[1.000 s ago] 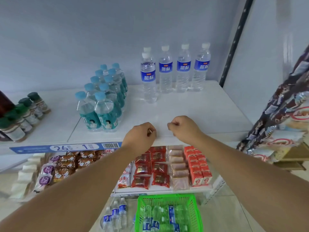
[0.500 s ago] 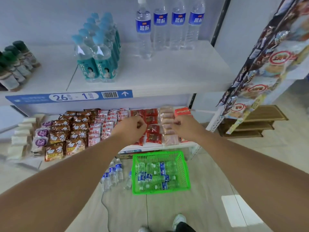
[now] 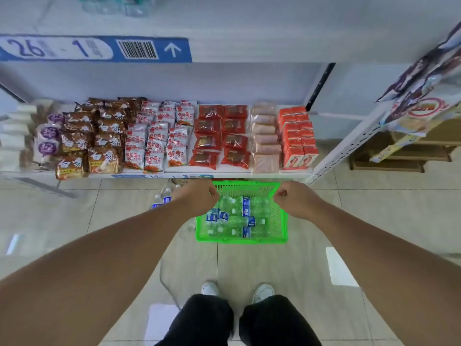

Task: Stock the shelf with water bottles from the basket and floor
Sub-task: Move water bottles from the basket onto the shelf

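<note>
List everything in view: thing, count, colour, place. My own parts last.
basket: one, green, on the floor
water bottles in basket: several, clear, blue labels, lying inside
water bottles on floor: at least two, white caps, left of basket
snack packs: many, brown, white, red, pink, lower shelf
cartons: several, orange-red, lower shelf's right end
shelf label: one, blue, front of upper shelf
hanging bags: several, multicoloured, far right
shoes: two, white, on the floor
left hand: one, curled, empty, over basket's left corner
right hand: one, curled, empty, over basket's right corner
</note>
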A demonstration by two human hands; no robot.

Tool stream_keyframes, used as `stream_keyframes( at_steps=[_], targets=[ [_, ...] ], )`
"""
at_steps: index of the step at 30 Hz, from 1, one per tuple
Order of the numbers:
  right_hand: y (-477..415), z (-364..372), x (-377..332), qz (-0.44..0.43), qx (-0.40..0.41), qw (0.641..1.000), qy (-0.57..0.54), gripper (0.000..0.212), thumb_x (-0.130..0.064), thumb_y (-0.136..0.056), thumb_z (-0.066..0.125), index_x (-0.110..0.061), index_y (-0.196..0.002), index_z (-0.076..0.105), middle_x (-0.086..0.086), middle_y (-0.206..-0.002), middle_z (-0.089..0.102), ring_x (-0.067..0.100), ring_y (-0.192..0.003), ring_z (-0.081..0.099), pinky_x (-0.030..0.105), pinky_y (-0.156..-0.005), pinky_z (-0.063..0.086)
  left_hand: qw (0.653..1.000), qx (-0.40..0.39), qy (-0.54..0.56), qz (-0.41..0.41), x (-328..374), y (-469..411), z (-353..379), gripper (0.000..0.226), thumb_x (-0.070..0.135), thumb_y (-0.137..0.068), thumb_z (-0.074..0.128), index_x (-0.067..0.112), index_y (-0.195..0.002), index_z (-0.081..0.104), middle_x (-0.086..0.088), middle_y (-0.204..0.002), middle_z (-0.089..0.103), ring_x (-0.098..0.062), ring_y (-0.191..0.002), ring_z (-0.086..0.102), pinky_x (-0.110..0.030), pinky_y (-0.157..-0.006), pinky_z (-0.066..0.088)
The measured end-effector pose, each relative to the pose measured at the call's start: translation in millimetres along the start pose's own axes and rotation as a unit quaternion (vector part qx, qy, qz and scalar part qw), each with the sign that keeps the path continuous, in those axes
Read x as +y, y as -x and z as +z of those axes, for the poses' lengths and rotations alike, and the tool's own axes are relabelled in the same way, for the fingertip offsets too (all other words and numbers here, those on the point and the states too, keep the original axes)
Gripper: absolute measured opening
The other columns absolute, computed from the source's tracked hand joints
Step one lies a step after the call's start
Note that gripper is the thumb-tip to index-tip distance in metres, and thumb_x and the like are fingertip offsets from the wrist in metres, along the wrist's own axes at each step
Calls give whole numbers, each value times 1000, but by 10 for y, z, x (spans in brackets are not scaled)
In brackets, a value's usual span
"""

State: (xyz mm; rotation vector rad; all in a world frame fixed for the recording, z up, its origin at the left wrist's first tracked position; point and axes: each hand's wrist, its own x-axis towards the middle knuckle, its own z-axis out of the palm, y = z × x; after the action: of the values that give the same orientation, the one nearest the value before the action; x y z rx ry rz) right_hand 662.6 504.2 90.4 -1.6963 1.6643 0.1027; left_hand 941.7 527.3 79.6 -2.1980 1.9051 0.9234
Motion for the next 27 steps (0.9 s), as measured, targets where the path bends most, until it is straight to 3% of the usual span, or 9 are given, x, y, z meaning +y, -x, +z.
stream_keyframes(
  at_steps=[3, 6, 10, 14, 18, 20, 22, 25, 27],
  targets=[
    [-531, 600, 377, 0, -1, 1000, -11, 14, -31, -93, 57, -23, -84, 65, -5, -79, 67, 14, -72, 64, 30, -63, 48, 1000, -21, 11, -6, -120, -529, 655, 26, 30, -86, 47, 22, -63, 57, 7, -55, 54, -14, -49, 52, -22, -45, 37],
    [-1119, 1382, 810, 14, 2, 1000, -25, 18, -29, -92, 56, -17, -85, 67, 0, -73, 69, 18, -62, 63, 31, -59, 49, 997, -63, 22, -24, -368, -1162, 1496, 22, 25, -93, 53, 13, -84, 69, -4, -82, 69, -22, -70, 63, -26, -58, 47],
    [-1765, 2418, 1344, 35, -2, 998, -54, 18, -24, -93, 57, -19, -79, 65, 0, -73, 68, 16, -58, 59, 27, -53, 44, 990, -132, -7, -43, -761, -1779, 2674, 21, 16, -95, 50, 3, -83, 62, -26, -99, 68, -34, -86, 65, -30, -64, 42],
    [-2283, 3091, 1644, 37, -2, 996, -79, 21, -23, -92, 55, -15, -78, 68, 2, -74, 71, 19, -63, 65, 25, -54, 45, 984, -165, -42, -52, -1155, -2153, 3616, 17, 22, -92, 54, 8, -88, 63, -17, -97, 65, -32, -91, 63, -33, -77, 50],
    [-2569, 3457, 1758, 33, -7, 992, -122, 21, -24, -95, 56, -16, -80, 69, 3, -77, 73, 25, -71, 72, 35, -64, 57, 977, -205, -25, -59, -1369, -2475, 4235, 27, 29, -95, 59, 3, -91, 68, -22, -104, 67, -34, -101, 66, -29, -71, 43],
    [-2657, 3572, 1782, 26, -21, 991, -126, 21, -23, -97, 56, -13, -87, 70, 8, -81, 74, 29, -77, 73, 44, -72, 62, 973, -220, -1, -69, -1381, -2605, 4424, 34, 33, -96, 61, 3, -111, 69, -20, -119, 67, -33, -110, 64, -29, -80, 46],
    [-2727, 3632, 1789, 25, -47, 989, -136, 19, -23, -99, 55, -13, -91, 69, 8, -84, 75, 32, -82, 74, 47, -78, 62, 969, -229, 26, -89, -1362, -2726, 4563, 51, 37, -97, 62, 5, -137, 58, -17, -136, 61, -31, -120, 60, -32, -95, 48],
    [-2815, 3657, 1787, 15, -82, 985, -150, 13, -23, -99, 54, -20, -93, 65, 1, -80, 74, 29, -81, 75, 36, -66, 59, 956, -267, 32, -120, -1335, -2854, 4734, 76, 40, -98, 62, 10, -158, 27, -20, -156, 40, -34, -135, 49, -38, -107, 43],
    [-2851, 3679, 1796, 8, -96, 985, -144, 11, -25, -99, 55, -20, -98, 65, -1, -81, 74, 21, -76, 74, 28, -60, 50, 954, -274, 7, -120, -1337, -2919, 4863, 76, 40, -98, 62, 10, -158, 27, -19, -159, 37, -34, -140, 44, -39, -111, 40]
  ],
)
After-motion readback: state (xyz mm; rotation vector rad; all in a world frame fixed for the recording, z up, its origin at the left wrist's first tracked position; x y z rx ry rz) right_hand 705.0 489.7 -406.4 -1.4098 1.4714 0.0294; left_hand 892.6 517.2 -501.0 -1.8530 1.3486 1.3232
